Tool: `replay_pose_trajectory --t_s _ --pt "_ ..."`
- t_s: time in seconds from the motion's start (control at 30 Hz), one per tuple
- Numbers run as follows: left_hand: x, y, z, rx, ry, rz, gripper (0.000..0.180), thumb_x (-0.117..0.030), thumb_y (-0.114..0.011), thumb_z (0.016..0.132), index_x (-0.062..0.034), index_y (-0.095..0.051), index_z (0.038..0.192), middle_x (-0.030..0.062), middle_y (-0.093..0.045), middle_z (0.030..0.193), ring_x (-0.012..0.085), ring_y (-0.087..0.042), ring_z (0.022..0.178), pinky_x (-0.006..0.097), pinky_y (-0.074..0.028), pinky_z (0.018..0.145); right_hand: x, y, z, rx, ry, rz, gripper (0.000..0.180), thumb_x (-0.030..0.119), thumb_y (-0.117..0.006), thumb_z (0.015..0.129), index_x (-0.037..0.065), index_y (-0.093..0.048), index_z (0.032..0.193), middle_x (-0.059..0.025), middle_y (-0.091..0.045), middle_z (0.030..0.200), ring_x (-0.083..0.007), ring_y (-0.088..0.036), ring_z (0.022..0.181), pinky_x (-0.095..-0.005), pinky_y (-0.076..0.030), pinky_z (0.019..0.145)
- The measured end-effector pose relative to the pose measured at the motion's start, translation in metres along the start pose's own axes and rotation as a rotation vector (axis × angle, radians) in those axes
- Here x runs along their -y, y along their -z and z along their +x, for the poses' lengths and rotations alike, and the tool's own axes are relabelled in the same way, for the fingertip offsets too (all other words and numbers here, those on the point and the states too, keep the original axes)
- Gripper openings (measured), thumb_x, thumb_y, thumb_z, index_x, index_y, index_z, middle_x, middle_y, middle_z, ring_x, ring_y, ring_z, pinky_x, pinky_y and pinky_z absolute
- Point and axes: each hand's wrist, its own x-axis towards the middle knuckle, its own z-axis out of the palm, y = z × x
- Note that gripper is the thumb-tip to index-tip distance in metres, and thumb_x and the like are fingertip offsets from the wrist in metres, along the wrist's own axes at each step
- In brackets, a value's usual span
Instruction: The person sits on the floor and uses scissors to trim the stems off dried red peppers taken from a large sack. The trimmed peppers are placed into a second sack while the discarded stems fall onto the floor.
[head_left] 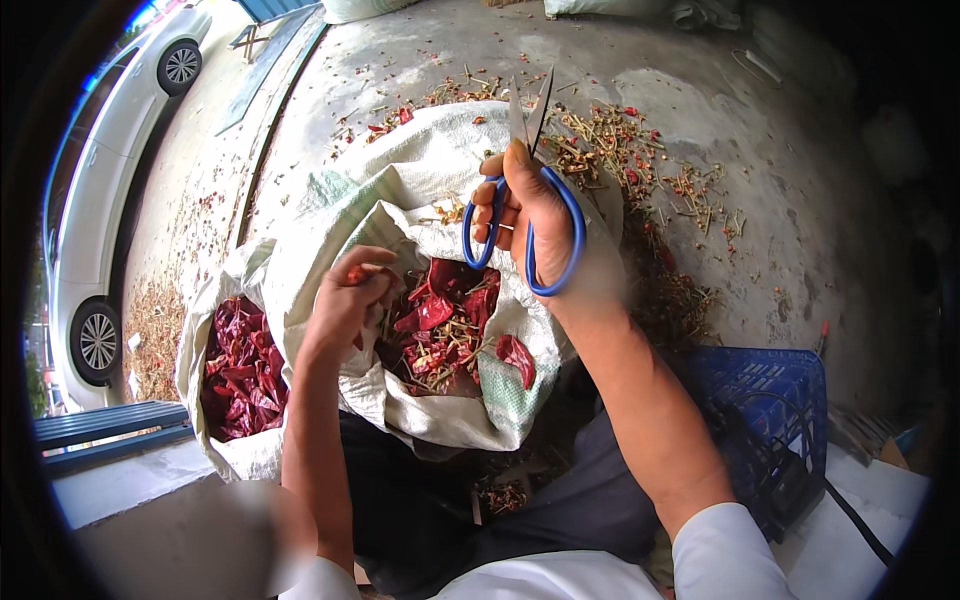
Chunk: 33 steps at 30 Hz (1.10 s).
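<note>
My right hand grips blue-handled scissors; left hand curled beside red peppers, cannot tell if gripping.

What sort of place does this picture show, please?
Probably an informal garage or shed workspace: white sacks hold red peppers, stems litter the bare floor, and a white car stands at the left.

Lettering, numbers, signs: none legible. Surfaces viewed: woven sack, blue-handled scissors, blue crate, white car. No readable print on any.
</note>
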Motion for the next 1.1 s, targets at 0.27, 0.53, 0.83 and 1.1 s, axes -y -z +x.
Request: replay_pose_trajectory --t_s 0.27,0.53,0.83,1.1 --pt "0.087 -0.055 0.041 0.011 -0.186 0.957 0.026 -0.029 -0.076 0.075 -0.0063 -0.065 0.084 0.0143 -0.068 0.08 0.0356 -0.068 0.08 0.047 -0.054 0.072 -0.002 0.002 0.007 -0.038 -0.107 0.211 0.049 0.054 -0.069 0.09 0.008 -0.06 0.103 -0.0058 -0.063 0.082 -0.017 -0.061 0.067 -0.0317 -0.052 0.063" --pt "0.05 -0.041 0.021 0.022 -0.233 0.65 0.021 -0.007 -0.082 0.074 -0.0038 -0.066 0.087 0.0049 -0.053 0.068 0.0171 -0.054 0.063 0.033 -0.047 0.061 -0.004 0.007 0.007 0.006 -0.102 -0.016 0.048 0.055 -0.067 0.091 0.009 -0.06 0.104 -0.0021 -0.062 0.082 -0.0116 -0.06 0.07 -0.0268 -0.051 0.065" --pt "-0.001 -0.024 -0.016 0.011 -0.22 -0.103 0.012 0.002 -0.065 0.09 -0.0016 -0.067 0.101 0.0062 -0.071 0.093 0.0121 -0.065 0.078 0.025 -0.053 0.07 -0.019 -0.009 0.001 0.137 0.093 -0.48 0.04 0.046 -0.066 0.096 0.007 -0.058 0.092 0.0024 -0.055 0.074 -0.0058 -0.052 0.063 -0.0229 -0.046 0.057" --pt "0.018 0.083 -0.049 -0.697 -0.167 0.244 0.019 -0.023 -0.071 0.094 -0.0035 -0.071 0.09 -0.002 -0.059 0.066 0.0038 -0.047 0.053 0.023 -0.035 0.045 -0.021 -0.012 0.01 0.117 0.025 -0.292 0.044 0.047 -0.07 0.091 0.007 -0.057 0.078 -0.0001 -0.054 0.062 -0.009 -0.05 0.052 -0.0258 -0.041 0.049"
